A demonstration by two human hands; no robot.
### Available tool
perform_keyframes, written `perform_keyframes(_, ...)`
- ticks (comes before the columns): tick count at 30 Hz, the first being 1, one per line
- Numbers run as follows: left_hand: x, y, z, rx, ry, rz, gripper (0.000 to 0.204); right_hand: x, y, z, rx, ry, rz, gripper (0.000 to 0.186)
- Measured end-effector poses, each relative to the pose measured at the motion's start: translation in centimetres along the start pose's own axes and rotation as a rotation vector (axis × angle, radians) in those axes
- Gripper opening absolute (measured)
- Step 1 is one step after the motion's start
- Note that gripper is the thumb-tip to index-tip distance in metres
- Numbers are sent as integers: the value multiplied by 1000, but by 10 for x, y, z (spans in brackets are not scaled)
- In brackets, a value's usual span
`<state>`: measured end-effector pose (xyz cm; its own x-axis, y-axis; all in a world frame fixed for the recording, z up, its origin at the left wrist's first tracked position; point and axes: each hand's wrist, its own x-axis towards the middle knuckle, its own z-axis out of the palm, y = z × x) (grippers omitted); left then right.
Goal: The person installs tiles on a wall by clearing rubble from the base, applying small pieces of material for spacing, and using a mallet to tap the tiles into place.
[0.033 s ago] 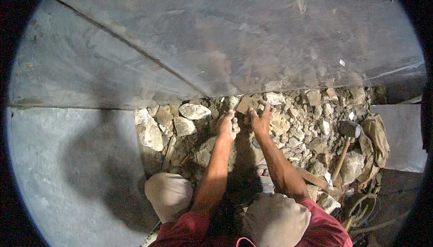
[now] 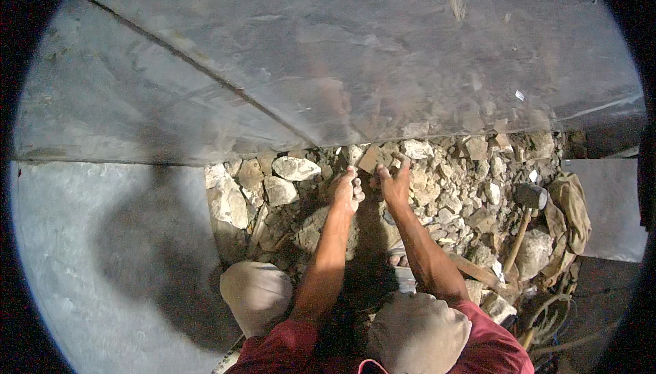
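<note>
Nothing has shifted since the earlier frame: your left hand rests curled and loose on the rubble at frame centre, while your right hand pinches a small tan stone chip, just beside a larger flat brownish stone. That stone is angular and dusty (paler than the grey lumps left of it), lying against the lower edge of the big polished slab across the upper frame. You have a smooth slab at lower left, and a hammer lies well right.
</note>
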<state>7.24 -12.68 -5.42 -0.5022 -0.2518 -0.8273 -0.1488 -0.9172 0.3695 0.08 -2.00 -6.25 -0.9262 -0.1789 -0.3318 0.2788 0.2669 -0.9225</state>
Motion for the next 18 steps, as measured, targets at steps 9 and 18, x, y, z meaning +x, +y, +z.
perform_keyframes(9, -5, 0, 12, 73, -48, 26, 34, 14, -5, -12, -189, -106, -229, 50)
perform_keyframes(18, 7, 1, 16, 117, -1, -90, 34, 23, 19, 21, -113, 137, -139, 36)
